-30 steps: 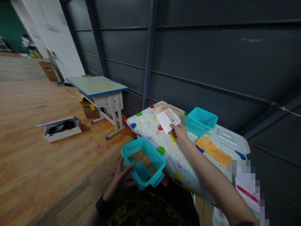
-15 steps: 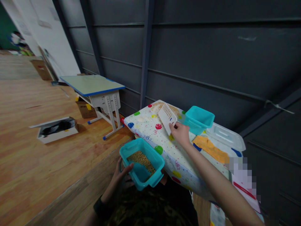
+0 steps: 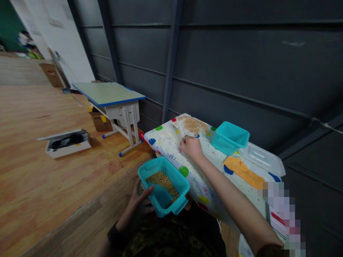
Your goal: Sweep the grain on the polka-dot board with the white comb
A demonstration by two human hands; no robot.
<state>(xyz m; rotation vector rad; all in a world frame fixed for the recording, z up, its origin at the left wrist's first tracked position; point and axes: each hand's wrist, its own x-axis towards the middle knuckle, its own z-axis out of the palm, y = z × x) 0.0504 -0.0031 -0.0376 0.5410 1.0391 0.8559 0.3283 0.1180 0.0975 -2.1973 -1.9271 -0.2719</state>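
My left hand [image 3: 139, 200] grips the near-left rim of a teal tub [image 3: 164, 185] partly filled with tan beans, held just below the table's near-left edge. My right hand [image 3: 190, 147] is closed on a white slotted scraper [image 3: 180, 129], seen edge-on and standing on the spotted tablecloth [image 3: 171, 144]. The scraper's blade meets the left side of a pile of tan beans [image 3: 193, 124] at the table's far end.
A second teal tub [image 3: 230, 137] stands empty on the table beside a clear plastic lid [image 3: 261, 159] and an orange cloth [image 3: 242, 171]. A blue-edged school desk [image 3: 109, 94] and an open white box [image 3: 66, 142] sit on the wooden floor to the left. A dark panelled wall runs behind.
My right hand moved left and forward, turning the scraper from flat-on to edge-on and bringing it down at the bean pile. The left hand and its tub barely moved.
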